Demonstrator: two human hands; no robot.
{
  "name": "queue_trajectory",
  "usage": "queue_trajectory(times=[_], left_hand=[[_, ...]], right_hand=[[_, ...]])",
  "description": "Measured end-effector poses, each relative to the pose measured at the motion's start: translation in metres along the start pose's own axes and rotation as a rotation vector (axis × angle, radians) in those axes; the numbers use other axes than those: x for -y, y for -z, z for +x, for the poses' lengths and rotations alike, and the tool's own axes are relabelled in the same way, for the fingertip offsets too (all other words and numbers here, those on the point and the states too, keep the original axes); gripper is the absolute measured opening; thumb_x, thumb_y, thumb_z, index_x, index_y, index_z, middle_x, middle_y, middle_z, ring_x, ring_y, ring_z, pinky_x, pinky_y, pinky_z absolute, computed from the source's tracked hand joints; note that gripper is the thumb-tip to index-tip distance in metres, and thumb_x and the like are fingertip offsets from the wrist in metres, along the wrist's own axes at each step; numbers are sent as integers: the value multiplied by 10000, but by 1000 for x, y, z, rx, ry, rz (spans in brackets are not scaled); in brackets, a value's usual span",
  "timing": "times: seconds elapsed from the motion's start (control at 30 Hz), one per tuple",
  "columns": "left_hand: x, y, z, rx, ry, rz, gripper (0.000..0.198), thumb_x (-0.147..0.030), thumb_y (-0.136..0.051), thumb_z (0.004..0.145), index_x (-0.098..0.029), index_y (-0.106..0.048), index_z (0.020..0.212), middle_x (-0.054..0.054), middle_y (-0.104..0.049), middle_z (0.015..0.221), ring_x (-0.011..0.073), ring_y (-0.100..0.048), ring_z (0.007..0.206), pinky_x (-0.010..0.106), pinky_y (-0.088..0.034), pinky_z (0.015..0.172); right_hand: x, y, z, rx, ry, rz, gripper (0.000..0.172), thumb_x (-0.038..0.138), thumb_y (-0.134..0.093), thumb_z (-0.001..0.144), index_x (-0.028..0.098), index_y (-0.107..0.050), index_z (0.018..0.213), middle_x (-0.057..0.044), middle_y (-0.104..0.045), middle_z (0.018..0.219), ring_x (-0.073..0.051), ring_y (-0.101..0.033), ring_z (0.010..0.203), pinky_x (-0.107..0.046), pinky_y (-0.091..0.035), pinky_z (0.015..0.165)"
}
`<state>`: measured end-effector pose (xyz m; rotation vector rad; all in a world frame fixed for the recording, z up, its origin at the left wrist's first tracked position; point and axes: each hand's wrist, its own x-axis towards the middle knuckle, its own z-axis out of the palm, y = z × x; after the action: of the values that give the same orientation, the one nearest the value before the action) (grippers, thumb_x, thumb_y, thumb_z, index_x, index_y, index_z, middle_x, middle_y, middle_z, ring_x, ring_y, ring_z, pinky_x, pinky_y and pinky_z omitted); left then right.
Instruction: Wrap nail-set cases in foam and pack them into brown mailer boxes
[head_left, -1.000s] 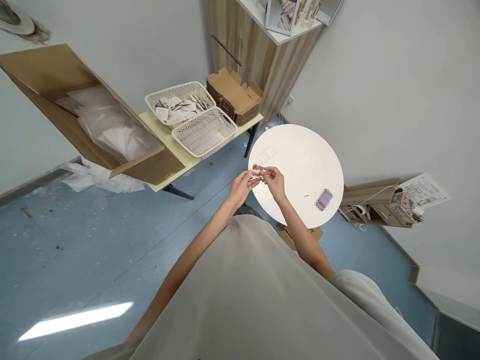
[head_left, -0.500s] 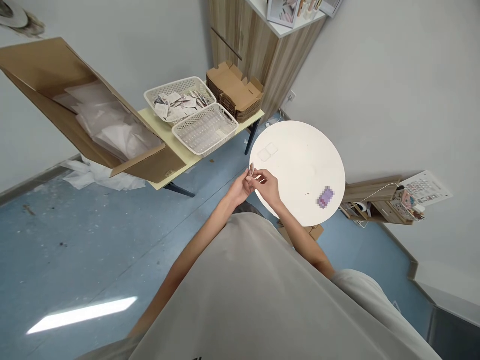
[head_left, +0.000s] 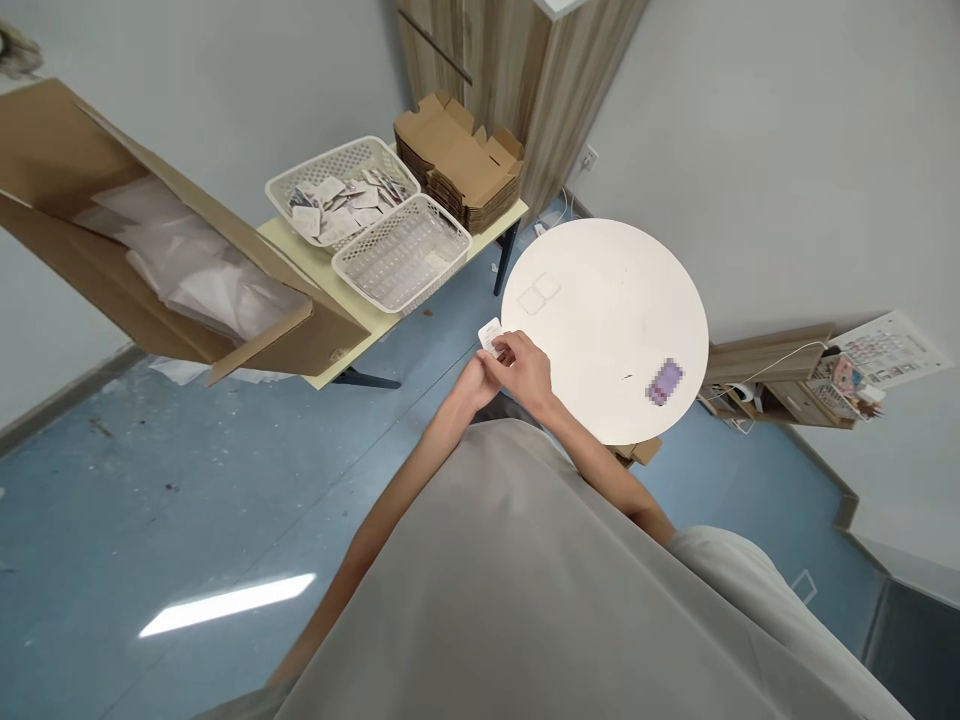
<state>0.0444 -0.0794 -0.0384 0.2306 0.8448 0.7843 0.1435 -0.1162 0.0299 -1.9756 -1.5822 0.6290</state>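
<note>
A small white card [head_left: 489, 331] with faint print stands out past my fingertips, at the left edge of the round white table [head_left: 600, 260]. My right hand [head_left: 529, 371] has its fingers closed at the card's lower right corner. My left hand [head_left: 477, 383] is closed below the card, and some of its fingers are hidden behind the right hand. On the tabletop just beyond the hands lies a clear, flat two-part plastic case [head_left: 540, 293], opened out. A blurred purple object [head_left: 665, 382] rests at the table's right side.
On a yellowish side table [head_left: 319, 268] stand a white basket of small cards [head_left: 281, 200], a white basket of clear plastic cases [head_left: 459, 250] and a stack of folded cardboard boxes [head_left: 457, 165]. A big carton [head_left: 262, 345] holds translucent bags. A wooden shelf [head_left: 795, 400] stands right.
The card has turned from nearly edge-on to show its white printed face. My right hand has shifted over its lower corner. The camera view has tilted slightly.
</note>
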Motion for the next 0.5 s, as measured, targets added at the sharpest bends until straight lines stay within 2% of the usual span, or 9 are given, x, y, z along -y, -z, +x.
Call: queue_trajectory(times=[0.13,0.27,0.4,0.5], left_hand=[[2,9,17,-27,34,49,139,-321,-769,955,-225,-767,1056,62,-804,1092,223,-767,1164,319,-629,1018],[-5,15,45,-159,58,276,218,-395,-818,963,-227,-776,1096,65,-805,1082,188,-759,1095,321,-594,1057],[-15,9,90,-175,9,565,348,-463,-862,914,-252,-776,1177,51,-789,1044,194,-748,1035,351,-586,1046],[-17,1,133,-142,-23,740,361,-426,-875,879,-252,-793,1184,47,-772,1011,216,-749,1024,349,-578,1018]], right_hand=[[-20,0,13,-17,-78,115,266,497,-652,1091,278,-799,1122,-34,-806,1173,-218,-755,946,-357,-594,872],[-51,-1,34,-71,-244,247,310,535,-645,1080,279,-809,1019,-31,-835,1084,-210,-723,800,-366,-593,842],[-91,-9,60,-130,-444,353,315,565,-705,1020,274,-795,938,-27,-846,985,-220,-730,770,-379,-606,835],[-122,-19,84,-151,-595,475,300,541,-740,982,256,-779,897,-17,-829,925,-192,-727,677,-357,-612,780]])
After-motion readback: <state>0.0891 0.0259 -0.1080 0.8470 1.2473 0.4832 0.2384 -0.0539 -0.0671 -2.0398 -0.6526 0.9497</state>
